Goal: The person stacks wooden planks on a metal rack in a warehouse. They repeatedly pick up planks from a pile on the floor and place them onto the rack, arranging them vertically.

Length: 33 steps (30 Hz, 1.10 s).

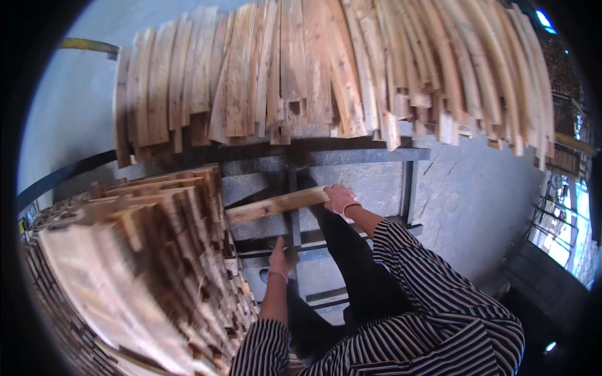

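Observation:
My right hand [341, 200], in a pink glove, is closed around the right end of a short wooden board [276, 206]. The board slants slightly, its other end beside the left-hand stack of boards [157, 213]. Below the board and apart from it is my left hand [280, 259], also gloved. One finger of it points up and nothing shows in its grasp; the rest of that hand is blurred and dark.
A long row of upright-looking wooden boards [320, 75] spans the far side. Beneath lies a dark metal frame [351, 156] over a grey floor [473, 194]. A yellow-and-black bar [88, 44] juts in at the upper left. My dark-trousered legs stand by the frame.

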Each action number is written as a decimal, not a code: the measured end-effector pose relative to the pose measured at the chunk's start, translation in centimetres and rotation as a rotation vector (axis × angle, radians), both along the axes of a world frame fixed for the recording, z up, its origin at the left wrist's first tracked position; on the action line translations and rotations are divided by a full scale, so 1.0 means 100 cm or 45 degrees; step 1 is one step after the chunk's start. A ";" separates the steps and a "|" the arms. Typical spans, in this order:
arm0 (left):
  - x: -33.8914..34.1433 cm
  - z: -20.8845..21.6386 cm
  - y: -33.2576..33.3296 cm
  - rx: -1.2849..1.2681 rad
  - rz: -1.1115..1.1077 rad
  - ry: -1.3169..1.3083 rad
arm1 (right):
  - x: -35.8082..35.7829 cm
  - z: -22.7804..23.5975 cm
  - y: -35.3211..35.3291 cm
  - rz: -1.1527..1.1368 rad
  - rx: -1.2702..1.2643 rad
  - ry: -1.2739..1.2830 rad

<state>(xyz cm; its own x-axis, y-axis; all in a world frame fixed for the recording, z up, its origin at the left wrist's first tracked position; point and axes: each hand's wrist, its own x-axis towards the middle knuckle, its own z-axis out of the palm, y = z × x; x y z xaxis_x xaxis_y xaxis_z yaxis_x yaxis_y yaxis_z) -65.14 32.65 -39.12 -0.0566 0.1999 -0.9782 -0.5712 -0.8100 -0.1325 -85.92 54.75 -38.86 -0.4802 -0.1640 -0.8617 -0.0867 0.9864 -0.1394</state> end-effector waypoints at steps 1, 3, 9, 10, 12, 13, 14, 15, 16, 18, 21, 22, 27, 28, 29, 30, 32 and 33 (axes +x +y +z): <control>-0.025 -0.038 0.007 -0.023 -0.064 -0.021 | -0.007 -0.026 0.012 -0.008 0.048 0.038; -0.025 -0.140 0.006 -0.068 -0.171 -0.012 | -0.015 -0.074 0.014 -0.084 0.020 0.044; -0.082 -0.234 0.022 -0.105 0.019 0.068 | 0.014 -0.152 0.018 -0.161 -0.121 0.066; -0.098 -0.236 0.028 -0.147 0.073 -0.046 | 0.009 -0.152 0.021 -0.072 -0.054 0.008; -0.104 -0.235 0.032 -0.233 0.195 -0.305 | 0.017 -0.138 0.026 0.171 -0.230 0.005; -0.100 -0.227 0.033 -0.300 0.202 -0.353 | 0.019 -0.124 0.024 0.251 -0.268 -0.056; -0.081 -0.213 0.036 -0.374 0.205 -0.440 | 0.018 -0.095 0.016 0.328 -0.314 -0.156; -0.067 -0.190 0.046 -0.353 0.275 -0.322 | 0.008 -0.063 0.009 0.430 -0.286 -0.274; -0.071 -0.162 0.070 -0.307 0.322 -0.167 | -0.008 -0.028 0.010 0.506 -0.231 -0.358; -0.096 -0.085 0.115 -0.172 0.306 0.017 | -0.022 0.025 0.031 0.179 -0.287 -0.477; -0.114 -0.011 0.185 -0.481 0.219 0.183 | -0.050 0.089 0.049 0.000 -0.271 -0.951; -0.144 0.042 0.192 -0.517 0.192 0.139 | -0.048 0.114 0.076 -0.196 -0.429 -0.941; -0.188 0.074 0.149 -0.857 -0.365 0.988 | -0.074 0.182 0.117 -0.650 -0.825 -0.302; -0.226 0.064 0.132 -0.706 -0.219 0.915 | -0.086 0.175 0.119 -0.600 -0.799 -0.051; -0.269 0.058 0.116 -0.562 -0.075 0.827 | -0.107 0.169 0.112 -0.624 -0.779 0.123; -0.307 0.057 0.110 -0.568 -0.040 0.746 | -0.127 0.158 0.103 -0.611 -0.677 0.352; -0.334 -0.006 0.065 -0.800 -0.419 1.052 | -0.201 0.157 0.038 -0.795 -0.588 0.378; -0.367 -0.018 0.058 -0.709 -0.408 0.961 | -0.231 0.153 0.015 -0.895 -0.457 0.388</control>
<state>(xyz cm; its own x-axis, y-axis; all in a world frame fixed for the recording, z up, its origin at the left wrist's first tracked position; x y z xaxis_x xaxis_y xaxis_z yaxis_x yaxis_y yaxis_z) -101.83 38.46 -40.87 -0.7270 -0.1625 -0.6671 -0.5524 -0.4386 0.7089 -108.98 56.21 -23.57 -0.7759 0.0207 -0.6305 0.4455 0.7255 -0.5246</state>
